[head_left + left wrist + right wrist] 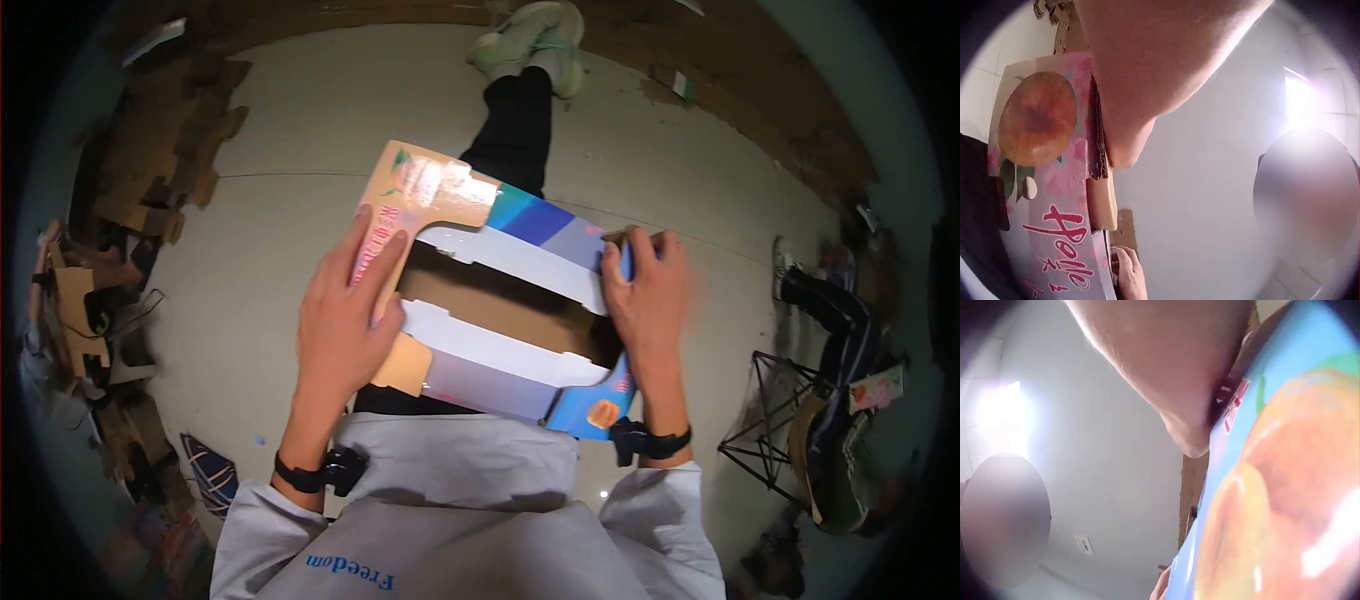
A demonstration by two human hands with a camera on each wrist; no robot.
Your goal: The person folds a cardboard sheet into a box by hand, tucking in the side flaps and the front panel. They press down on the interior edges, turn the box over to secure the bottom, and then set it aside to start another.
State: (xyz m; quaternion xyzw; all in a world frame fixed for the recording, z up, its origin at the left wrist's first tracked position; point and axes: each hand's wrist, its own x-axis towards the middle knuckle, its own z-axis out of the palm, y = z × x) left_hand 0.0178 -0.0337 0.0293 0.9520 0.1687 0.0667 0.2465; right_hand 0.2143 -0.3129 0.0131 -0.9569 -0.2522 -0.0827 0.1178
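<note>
A colourful printed cardboard box [500,385] with a wide opening on top is held in front of the body, brown inside with white inner flaps. Its left end has a peach-coloured panel [430,185]; its right end is blue with a fruit picture [1310,462]. My left hand [345,310] lies on the peach panel, index and middle fingers fairly straight, thumb beside the opening's edge. With my right hand [650,290] I grip the box's right end, fingers bent over the far corner and thumb at the inner edge. Both hands' undersides are partly hidden.
Under the box is a pale tiled floor [290,100]. Flattened brown cardboard [170,150] lies at the left and along the back. A black wire frame [765,420] stands at the right, near another person's leg [840,310]. A shoe [525,45] shows beyond the box.
</note>
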